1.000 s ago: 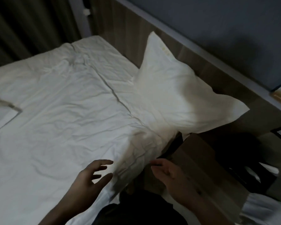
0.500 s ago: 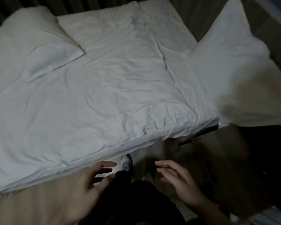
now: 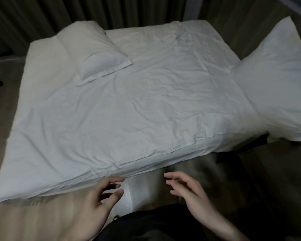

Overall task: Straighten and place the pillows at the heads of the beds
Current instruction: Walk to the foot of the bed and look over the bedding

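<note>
A bed (image 3: 129, 105) with a crumpled white cover fills the middle of the view. One white pillow (image 3: 274, 84) stands propped against the wooden headboard at the right end of the bed. A second white pillow (image 3: 97, 56) lies flat on the far left part of the cover, toward the foot end. My left hand (image 3: 101, 202) hovers just off the bed's near edge, fingers spread and holding nothing. My right hand (image 3: 186, 190) hangs beside it over the floor, fingers relaxed and empty.
Dark curtains (image 3: 76, 13) hang behind the bed. The wooden headboard panel (image 3: 241, 23) runs along the right. Wooden floor (image 3: 24, 221) lies at the near left, and a dark gap (image 3: 268, 180) beside the bed at the right. My dark clothing and a white shoe (image 3: 137, 193) show below.
My view has swung left and pulled back from the propped pillow, bringing the second pillow and the whole bed into sight. Both hands stay empty and low in front of me.
</note>
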Action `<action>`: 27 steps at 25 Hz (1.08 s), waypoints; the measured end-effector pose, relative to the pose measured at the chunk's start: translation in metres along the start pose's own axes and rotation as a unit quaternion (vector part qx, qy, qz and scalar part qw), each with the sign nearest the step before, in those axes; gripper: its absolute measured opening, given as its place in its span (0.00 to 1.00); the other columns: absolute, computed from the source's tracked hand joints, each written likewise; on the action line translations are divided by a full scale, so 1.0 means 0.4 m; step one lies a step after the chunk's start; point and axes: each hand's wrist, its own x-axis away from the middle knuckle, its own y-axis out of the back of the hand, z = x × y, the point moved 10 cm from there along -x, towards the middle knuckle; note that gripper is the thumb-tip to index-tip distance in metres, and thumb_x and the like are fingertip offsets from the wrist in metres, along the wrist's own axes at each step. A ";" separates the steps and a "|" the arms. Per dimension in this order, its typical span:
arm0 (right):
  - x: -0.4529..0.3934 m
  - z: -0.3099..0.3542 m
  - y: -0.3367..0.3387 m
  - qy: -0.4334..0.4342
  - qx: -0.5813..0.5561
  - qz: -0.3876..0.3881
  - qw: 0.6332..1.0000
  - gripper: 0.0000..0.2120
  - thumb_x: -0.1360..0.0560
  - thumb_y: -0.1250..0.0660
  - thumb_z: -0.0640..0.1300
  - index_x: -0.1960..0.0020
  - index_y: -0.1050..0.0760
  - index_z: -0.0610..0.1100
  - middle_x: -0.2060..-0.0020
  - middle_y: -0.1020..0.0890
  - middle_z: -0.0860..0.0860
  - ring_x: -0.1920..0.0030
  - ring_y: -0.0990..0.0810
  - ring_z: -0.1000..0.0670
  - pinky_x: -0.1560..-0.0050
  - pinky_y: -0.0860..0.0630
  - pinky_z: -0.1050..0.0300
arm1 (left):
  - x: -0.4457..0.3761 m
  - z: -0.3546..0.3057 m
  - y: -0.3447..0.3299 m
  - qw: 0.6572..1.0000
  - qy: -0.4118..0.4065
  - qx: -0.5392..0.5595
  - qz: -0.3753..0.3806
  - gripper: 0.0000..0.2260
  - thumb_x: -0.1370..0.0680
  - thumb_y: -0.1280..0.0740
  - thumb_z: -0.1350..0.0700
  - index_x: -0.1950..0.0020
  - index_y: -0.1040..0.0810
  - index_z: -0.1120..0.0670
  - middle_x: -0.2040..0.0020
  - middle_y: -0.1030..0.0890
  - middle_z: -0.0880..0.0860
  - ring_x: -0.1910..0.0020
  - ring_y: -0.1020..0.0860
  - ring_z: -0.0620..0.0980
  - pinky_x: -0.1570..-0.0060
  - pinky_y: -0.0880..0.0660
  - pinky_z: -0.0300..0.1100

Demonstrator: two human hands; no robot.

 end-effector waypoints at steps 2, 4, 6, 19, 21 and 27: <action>0.000 -0.013 -0.157 0.003 -0.002 0.000 1.000 0.07 0.21 0.29 0.48 0.45 0.14 0.56 0.46 0.14 0.48 0.40 0.16 0.47 0.37 0.19 0.45 | 0.016 0.090 0.154 1.000 0.006 -0.006 -0.009 0.20 0.32 0.29 0.38 0.42 0.16 0.38 0.45 0.14 0.48 0.42 0.18 0.40 0.35 0.23 0.54; 0.010 -0.023 -0.277 -0.005 0.006 -0.002 1.000 0.07 0.22 0.29 0.52 0.44 0.15 0.57 0.46 0.13 0.51 0.41 0.16 0.49 0.36 0.19 0.44 | 0.020 0.167 0.279 1.000 0.016 -0.007 -0.002 0.15 0.28 0.27 0.42 0.42 0.16 0.39 0.46 0.14 0.48 0.43 0.18 0.40 0.34 0.23 0.54; 0.030 -0.044 -0.346 -0.019 0.012 -0.013 1.000 0.18 0.30 0.26 0.65 0.45 0.15 0.58 0.48 0.13 0.51 0.42 0.15 0.47 0.36 0.19 0.44 | 0.018 0.200 0.373 1.000 0.013 -0.012 0.007 0.10 0.22 0.27 0.50 0.41 0.17 0.40 0.45 0.15 0.49 0.43 0.17 0.41 0.34 0.23 0.52; -0.179 0.057 -0.729 -0.044 0.055 0.040 0.997 0.09 0.22 0.30 0.45 0.48 0.15 0.58 0.49 0.13 0.53 0.44 0.15 0.51 0.35 0.22 0.36 | -0.045 0.278 0.744 0.997 0.000 0.031 -0.066 0.11 0.19 0.30 0.55 0.41 0.16 0.41 0.44 0.15 0.47 0.40 0.20 0.38 0.42 0.24 0.34; -0.221 0.112 -0.817 -0.024 0.048 0.066 0.996 0.09 0.20 0.30 0.44 0.45 0.15 0.56 0.46 0.14 0.54 0.44 0.16 0.51 0.35 0.22 0.35 | -0.034 0.337 0.822 0.996 0.010 0.035 -0.083 0.12 0.20 0.29 0.57 0.42 0.16 0.40 0.46 0.14 0.47 0.40 0.19 0.39 0.42 0.24 0.36; -0.282 0.192 -1.095 0.002 0.043 0.052 0.998 0.10 0.21 0.31 0.46 0.44 0.16 0.58 0.47 0.13 0.49 0.42 0.16 0.47 0.36 0.21 0.42 | -0.105 0.449 1.089 0.996 -0.014 0.047 -0.077 0.13 0.20 0.28 0.59 0.43 0.16 0.40 0.47 0.14 0.45 0.40 0.19 0.41 0.43 0.23 0.34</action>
